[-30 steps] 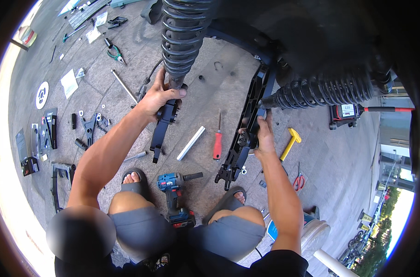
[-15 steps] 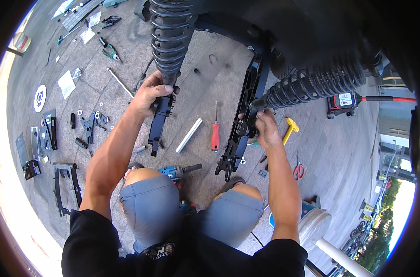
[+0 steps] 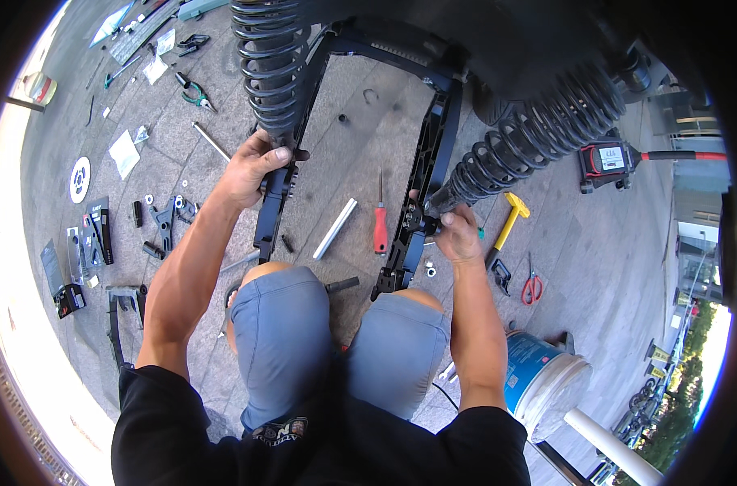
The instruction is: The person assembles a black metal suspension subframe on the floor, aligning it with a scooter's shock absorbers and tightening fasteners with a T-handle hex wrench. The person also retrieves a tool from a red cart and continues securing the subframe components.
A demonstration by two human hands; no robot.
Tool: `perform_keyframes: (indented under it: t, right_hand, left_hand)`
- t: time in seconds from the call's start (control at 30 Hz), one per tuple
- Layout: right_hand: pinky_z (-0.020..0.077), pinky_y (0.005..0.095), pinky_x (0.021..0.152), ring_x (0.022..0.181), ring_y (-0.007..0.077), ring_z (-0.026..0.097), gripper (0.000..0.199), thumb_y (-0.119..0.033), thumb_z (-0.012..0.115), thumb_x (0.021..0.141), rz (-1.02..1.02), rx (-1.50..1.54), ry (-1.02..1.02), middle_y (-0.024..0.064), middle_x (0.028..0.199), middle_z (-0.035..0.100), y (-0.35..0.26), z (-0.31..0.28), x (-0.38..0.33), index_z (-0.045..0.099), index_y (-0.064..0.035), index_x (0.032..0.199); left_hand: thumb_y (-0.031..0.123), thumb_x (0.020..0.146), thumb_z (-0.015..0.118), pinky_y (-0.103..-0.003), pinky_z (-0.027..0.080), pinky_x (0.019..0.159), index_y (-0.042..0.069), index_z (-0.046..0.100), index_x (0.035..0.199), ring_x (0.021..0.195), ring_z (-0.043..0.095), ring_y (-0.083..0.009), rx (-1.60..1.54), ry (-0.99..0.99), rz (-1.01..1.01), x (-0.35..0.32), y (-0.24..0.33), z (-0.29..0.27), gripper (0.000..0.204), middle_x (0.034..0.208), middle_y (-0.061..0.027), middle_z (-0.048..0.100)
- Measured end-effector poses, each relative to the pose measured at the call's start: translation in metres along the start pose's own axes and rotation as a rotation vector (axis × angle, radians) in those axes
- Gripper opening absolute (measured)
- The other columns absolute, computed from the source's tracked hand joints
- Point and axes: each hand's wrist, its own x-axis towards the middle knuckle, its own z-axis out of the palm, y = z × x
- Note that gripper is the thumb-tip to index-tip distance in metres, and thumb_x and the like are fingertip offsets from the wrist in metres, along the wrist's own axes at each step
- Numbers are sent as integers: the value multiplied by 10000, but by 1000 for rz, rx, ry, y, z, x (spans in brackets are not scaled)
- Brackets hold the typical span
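Observation:
A black metal frame (image 3: 429, 154) with two long arms reaches from the ground up toward me. Two black coil spring struts hang over it. My left hand (image 3: 251, 166) grips the lower end of the left coil spring strut (image 3: 271, 65) where it meets the frame's left arm. My right hand (image 3: 457, 235) is closed on the lower end of the right coil spring strut (image 3: 530, 138) at the frame's right arm. A red-handled screwdriver (image 3: 380, 219) and a silver tube (image 3: 336, 228) lie on the ground between the arms. My knees in grey shorts are below.
Pliers (image 3: 197, 95), black brackets (image 3: 164, 223), papers and small parts lie scattered at left. A yellow hammer (image 3: 510, 219), red scissors (image 3: 532, 285), a red floor jack (image 3: 607, 160) and a white-and-blue bucket (image 3: 543, 381) stand at right on the stone paving.
My view has moved closer to the frame. Both hands have risen with the strut ends, and the blue drill between my knees is now hidden.

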Motion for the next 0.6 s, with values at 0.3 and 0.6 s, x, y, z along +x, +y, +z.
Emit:
perform_keyframes:
  t: [0.3,0.6]
  right_hand:
    - [442,385,971,1089,261,591,618,-210,734,758,-29,-50,75,160,1180,604,-3,13,2,486,50,1261]
    - [467,350,944,1029,222,608,602,-336,755,798,-76,-80,72,175,1161,627,3,16,-8,536,49,1205]
  left_hand:
    - [322,783,775,-367,527,844,19,475,1188,1087,612,-312,31,-11,57,0,4,3,588,1102,-201,589]
    - [284,790,791,-297,508,780,41,532,1227,1038,601,-198,21,-10,30,-17,5,12,563,1039,-53,584]
